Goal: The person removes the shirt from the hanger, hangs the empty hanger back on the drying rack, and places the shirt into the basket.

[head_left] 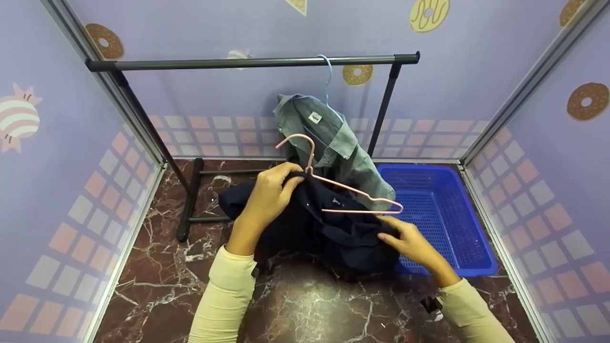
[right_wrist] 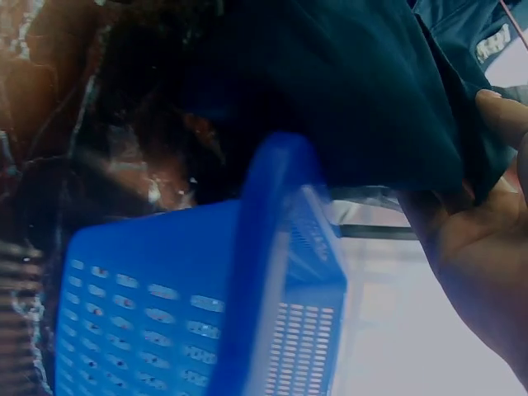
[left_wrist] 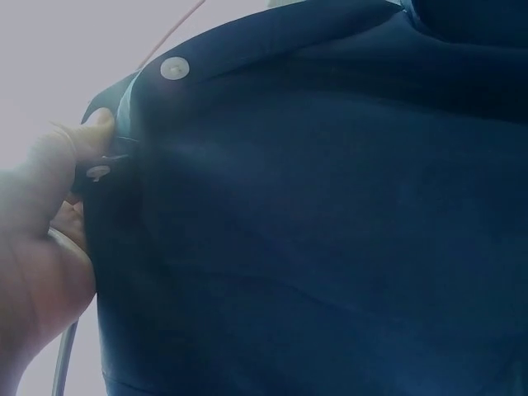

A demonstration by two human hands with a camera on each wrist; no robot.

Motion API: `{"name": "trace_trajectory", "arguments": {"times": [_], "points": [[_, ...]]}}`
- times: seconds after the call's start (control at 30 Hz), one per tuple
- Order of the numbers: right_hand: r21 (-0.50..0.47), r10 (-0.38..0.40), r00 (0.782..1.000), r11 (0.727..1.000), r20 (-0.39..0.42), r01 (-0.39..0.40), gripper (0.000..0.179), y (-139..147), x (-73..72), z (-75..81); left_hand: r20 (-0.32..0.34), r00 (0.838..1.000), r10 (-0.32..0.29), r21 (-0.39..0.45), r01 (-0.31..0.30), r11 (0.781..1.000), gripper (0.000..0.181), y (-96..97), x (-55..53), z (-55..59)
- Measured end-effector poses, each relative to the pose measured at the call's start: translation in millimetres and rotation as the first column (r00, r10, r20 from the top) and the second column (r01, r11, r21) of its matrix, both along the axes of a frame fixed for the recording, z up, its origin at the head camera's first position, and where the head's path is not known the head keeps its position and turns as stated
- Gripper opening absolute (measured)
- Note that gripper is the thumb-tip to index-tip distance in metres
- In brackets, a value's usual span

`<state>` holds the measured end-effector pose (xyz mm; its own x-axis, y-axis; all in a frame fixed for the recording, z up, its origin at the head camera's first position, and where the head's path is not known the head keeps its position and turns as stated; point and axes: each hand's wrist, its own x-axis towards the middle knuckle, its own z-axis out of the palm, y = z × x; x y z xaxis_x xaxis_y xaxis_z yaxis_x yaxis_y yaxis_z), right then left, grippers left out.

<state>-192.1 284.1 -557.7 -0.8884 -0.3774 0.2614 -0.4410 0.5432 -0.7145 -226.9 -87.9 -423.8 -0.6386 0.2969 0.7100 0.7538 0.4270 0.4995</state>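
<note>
A dark navy shirt with white buttons hangs between both hands above the floor. At its collar, my left hand pinches the cloth close to the neck of a pink hanger. One arm of that hanger lies outside the shirt on the right; its left part is hidden by the cloth. My right hand grips the shirt's right side between thumb and fingers, just below the hanger's end. In the left wrist view the thumb presses on the button edge of the shirt. The right wrist view shows the fingers holding a fold of the shirt.
A black clothes rack stands behind, with a grey-green shirt on a light blue hanger. To the right, a blue plastic basket sits on the brown marbled floor. Patterned walls enclose the space.
</note>
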Motion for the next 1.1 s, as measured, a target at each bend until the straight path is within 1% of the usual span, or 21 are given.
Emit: {"name": "trace_trajectory", "arguments": {"times": [0.13, 0.23, 0.37, 0.43, 0.5, 0.63, 0.83, 1.1], "points": [[0.017, 0.027, 1.0, 0.999, 0.015, -0.027, 0.041, -0.7, 1.8, -8.1, 0.007, 1.0, -0.004, -0.006, 0.004, 1.0, 0.008, 0.9, 0.8, -1.1], [0.049, 0.05, 0.998, 0.997, 0.027, -0.051, 0.04, -1.3, 3.1, -10.8, 0.01, 1.0, -0.005, -0.018, 0.005, 1.0, 0.008, 1.2, 2.2, -2.0], [0.098, 0.085, 0.994, 0.991, 0.072, -0.092, 0.043, -0.3, 3.6, -9.1, 0.009, 1.0, -0.007, -0.044, 0.007, 0.999, 0.009, 2.0, 3.0, -2.9], [0.103, 0.101, 0.99, 0.989, 0.097, -0.111, 0.046, 2.2, 3.3, -6.3, 0.005, 1.0, -0.006, -0.055, 0.006, 0.998, 0.009, 2.5, 2.5, -3.4], [0.079, 0.12, 0.986, 0.988, 0.119, -0.13, 0.047, 5.9, 2.2, -2.4, -0.001, 1.0, -0.004, -0.06, 0.004, 0.998, 0.009, 2.8, 2.0, -3.6], [0.001, 0.153, 0.978, 0.988, 0.143, -0.155, 0.049, 14.6, -1.6, 7.4, -0.012, 1.0, 0.001, -0.06, -0.002, 0.998, 0.008, 3.0, 1.8, -2.2], [-0.074, 0.141, 0.978, 0.989, 0.151, -0.131, 0.05, 25.8, -4.6, 28.6, -0.028, 1.0, 0.001, -0.091, -0.003, 0.996, 0.01, 4.7, 0.1, -2.6], [-0.085, 0.177, 0.983, 0.981, 0.05, -0.173, 0.05, 27.5, -7.4, 58.2, -0.039, 0.999, -0.007, -0.103, 0.002, 0.995, 0.01, 9.2, 0.8, -1.9]]}}
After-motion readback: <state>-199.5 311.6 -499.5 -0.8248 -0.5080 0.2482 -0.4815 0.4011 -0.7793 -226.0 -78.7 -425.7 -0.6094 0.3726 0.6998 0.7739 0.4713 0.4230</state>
